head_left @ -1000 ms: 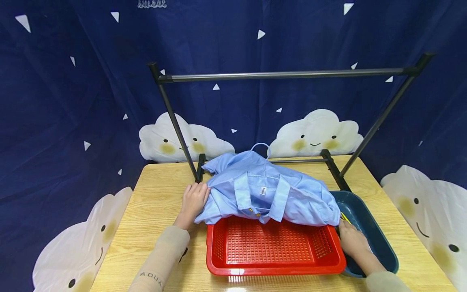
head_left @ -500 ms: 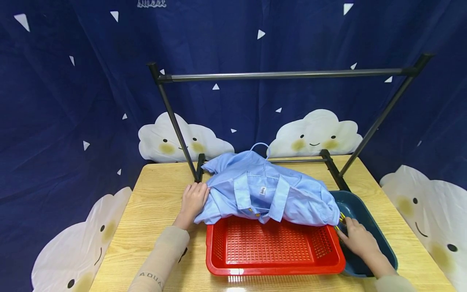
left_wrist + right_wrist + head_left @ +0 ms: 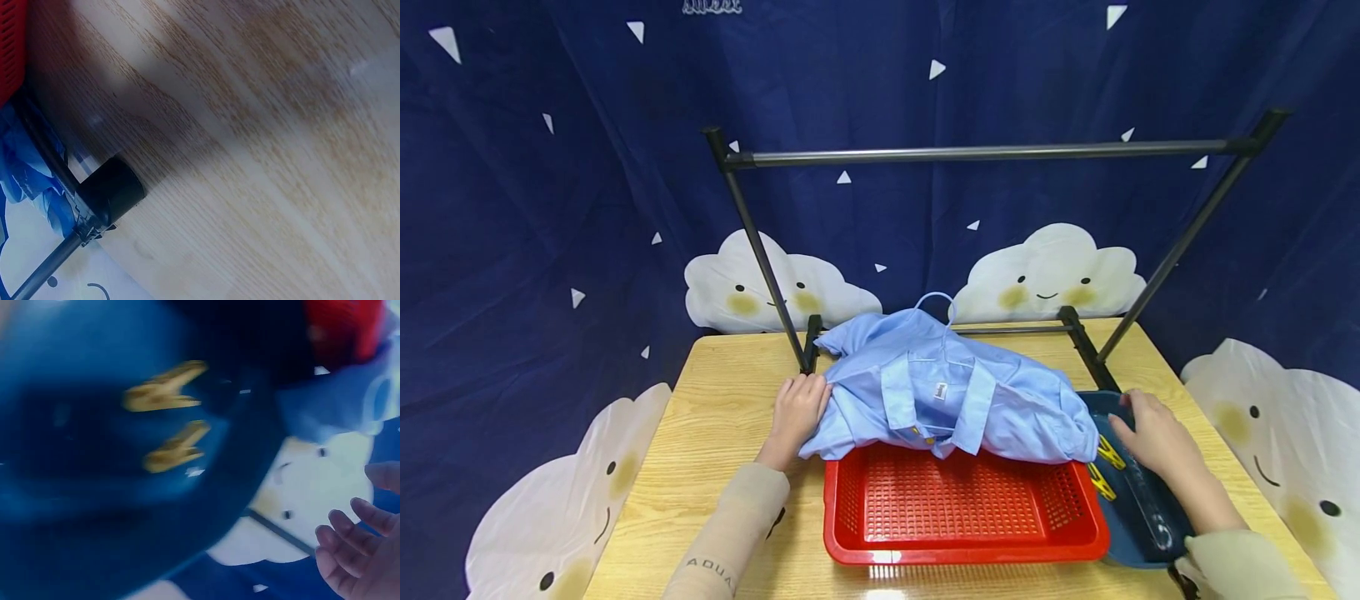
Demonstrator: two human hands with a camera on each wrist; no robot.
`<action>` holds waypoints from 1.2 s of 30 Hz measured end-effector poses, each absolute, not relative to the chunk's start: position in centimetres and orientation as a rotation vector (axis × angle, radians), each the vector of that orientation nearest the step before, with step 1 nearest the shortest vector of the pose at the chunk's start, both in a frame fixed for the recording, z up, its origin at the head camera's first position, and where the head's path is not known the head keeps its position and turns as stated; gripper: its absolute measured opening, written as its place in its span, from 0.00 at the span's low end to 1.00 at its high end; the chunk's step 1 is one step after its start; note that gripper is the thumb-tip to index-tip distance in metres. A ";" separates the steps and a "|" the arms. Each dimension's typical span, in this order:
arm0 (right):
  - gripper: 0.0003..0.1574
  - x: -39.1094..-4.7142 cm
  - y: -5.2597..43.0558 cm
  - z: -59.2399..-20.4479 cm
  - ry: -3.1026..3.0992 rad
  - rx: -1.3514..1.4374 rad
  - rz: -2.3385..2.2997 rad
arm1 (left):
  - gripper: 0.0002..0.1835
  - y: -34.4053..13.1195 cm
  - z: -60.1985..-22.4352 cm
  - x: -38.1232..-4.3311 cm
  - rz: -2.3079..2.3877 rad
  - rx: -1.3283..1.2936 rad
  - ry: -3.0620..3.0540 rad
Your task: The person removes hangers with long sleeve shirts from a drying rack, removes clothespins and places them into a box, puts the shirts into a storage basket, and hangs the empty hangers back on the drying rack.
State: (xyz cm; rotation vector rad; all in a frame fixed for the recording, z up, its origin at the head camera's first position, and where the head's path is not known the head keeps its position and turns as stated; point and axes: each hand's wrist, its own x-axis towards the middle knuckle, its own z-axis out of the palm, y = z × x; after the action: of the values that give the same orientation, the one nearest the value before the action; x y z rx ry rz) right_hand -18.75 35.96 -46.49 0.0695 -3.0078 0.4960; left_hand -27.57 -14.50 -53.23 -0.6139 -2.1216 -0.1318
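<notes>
A light blue collared shirt (image 3: 1026, 400) on a pale blue hanger (image 3: 936, 295) lies across the back of a red perforated basket (image 3: 966, 557). My left hand (image 3: 800, 412) grips the shirt's left edge with curled fingers. To the right, my right hand (image 3: 1165, 442) is over the far right side of a dark blue bin (image 3: 1123, 533), holding nothing. Its fingers are spread and loosely bent in the right wrist view. Two yellow clothespins, a farther clothespin (image 3: 1109, 452) and a nearer clothespin (image 3: 1102, 483), lie in the bin near the basket.
A black garment rack stands behind, its metal rail (image 3: 985, 155) above the shirt. The rack's right foot (image 3: 1093, 354) reaches toward the bin. Everything stands on a wooden table (image 3: 730, 392), with a navy curtain (image 3: 880, 92) behind it.
My right hand has come up from the clothespins in the bin and moved right and away from me, leaving both clothespins uncovered. My left hand and the shirt have stayed put.
</notes>
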 end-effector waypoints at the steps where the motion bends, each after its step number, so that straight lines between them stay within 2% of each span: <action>1: 0.26 -19.0 35.6 -46.0 -2.989 0.087 0.503 | 0.20 -14.5 -53.2 -27.6 -0.130 -0.615 -2.121; 11: 0.21 -21.0 30.0 -43.0 -2.831 0.361 0.503 | 0.21 -14.5 -53.2 -27.6 -0.122 -0.619 -2.120; 23: 0.20 -22.5 25.3 -44.3 -2.797 0.622 0.530 | 0.20 -14.5 -53.2 -27.6 -0.136 -0.616 -2.116; 30: 0.09 -22.5 24.2 -44.6 -2.733 0.716 0.527 | 0.19 -14.5 -53.3 -27.6 -0.134 -0.610 -2.136; 36: 0.05 -22.5 24.0 -44.9 -2.662 0.781 0.532 | 0.20 -14.5 -53.2 -27.7 -0.138 -0.619 -2.124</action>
State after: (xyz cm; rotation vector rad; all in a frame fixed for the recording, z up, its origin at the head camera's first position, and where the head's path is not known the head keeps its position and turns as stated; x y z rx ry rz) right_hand -22.55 23.99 -44.90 0.7812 -2.6622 0.5321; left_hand -27.69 -14.53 -53.22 -0.6192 -2.1238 -0.1384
